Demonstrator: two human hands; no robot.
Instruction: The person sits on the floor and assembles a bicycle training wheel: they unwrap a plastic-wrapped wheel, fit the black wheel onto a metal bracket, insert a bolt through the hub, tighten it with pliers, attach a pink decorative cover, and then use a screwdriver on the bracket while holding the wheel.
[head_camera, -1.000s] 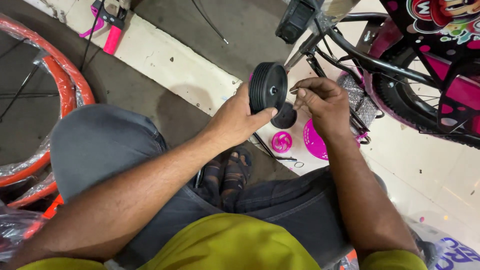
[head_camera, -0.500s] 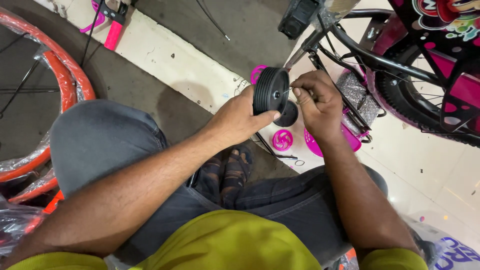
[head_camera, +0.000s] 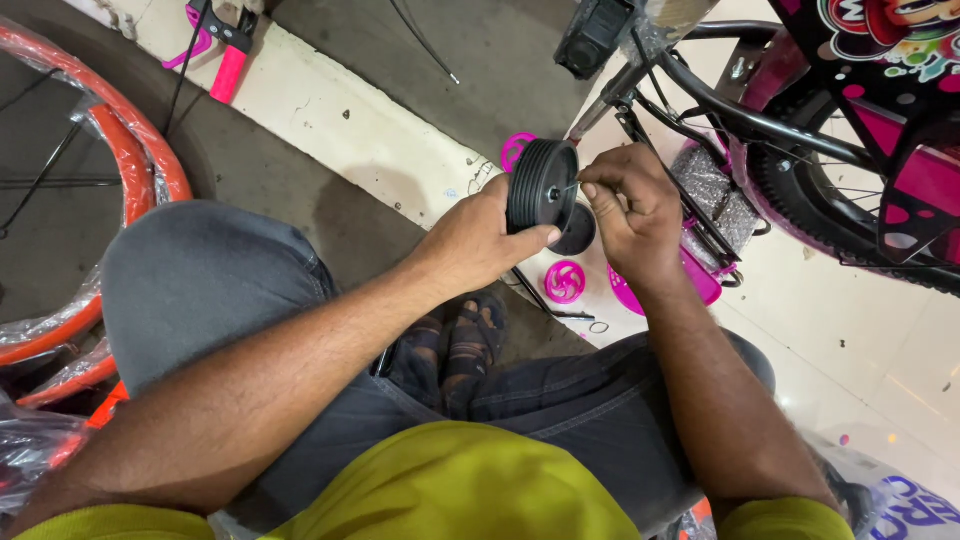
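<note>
Orange plastic-wrapped bicycle rim (head_camera: 120, 150) lies at nine o'clock. The left hand (head_camera: 480, 235) is closed around a small black ribbed plastic wheel (head_camera: 540, 187) at centre; the right hand (head_camera: 625, 215) pinches a thin metal pin (head_camera: 567, 187) at its hub. A pink-and-black child's bicycle (head_camera: 800, 120) stands at two o'clock.

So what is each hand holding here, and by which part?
Left hand grips the small black wheel by its grooved tread. Right hand pinches a thin pin at the wheel's hub.

pink bicycle (head_camera: 800, 150) crowding right, orange rims (head_camera: 140, 160) left, bare floor (head_camera: 480, 70) ahead
</note>
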